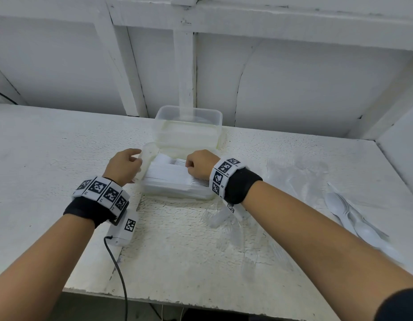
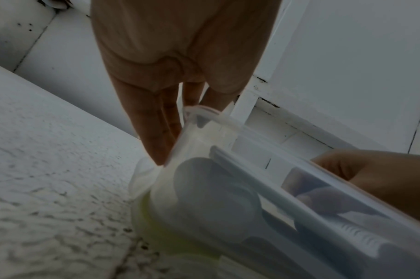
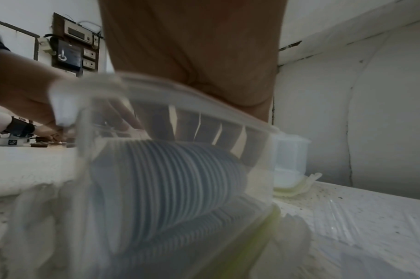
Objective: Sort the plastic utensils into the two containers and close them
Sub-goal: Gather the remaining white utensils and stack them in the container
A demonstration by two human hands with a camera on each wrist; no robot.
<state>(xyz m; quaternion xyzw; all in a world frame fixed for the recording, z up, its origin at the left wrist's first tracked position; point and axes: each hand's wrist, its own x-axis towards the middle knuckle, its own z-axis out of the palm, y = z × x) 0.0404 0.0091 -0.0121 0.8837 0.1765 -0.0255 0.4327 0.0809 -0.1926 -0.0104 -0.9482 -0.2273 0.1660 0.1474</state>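
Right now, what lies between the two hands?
The near container, packed with white spoons, sits between the left hand and right hand; head view.

The head view is bright and evenly lit — soft, faint shadows lie under the arms on the tabletop [image 1: 50, 147], and straight lines bow toward the edges. Both wrist views are dimmer and greyer, with strong wide-angle stretch. The near container [image 3: 180, 188] smears with blur — its contents are soft and hazy.
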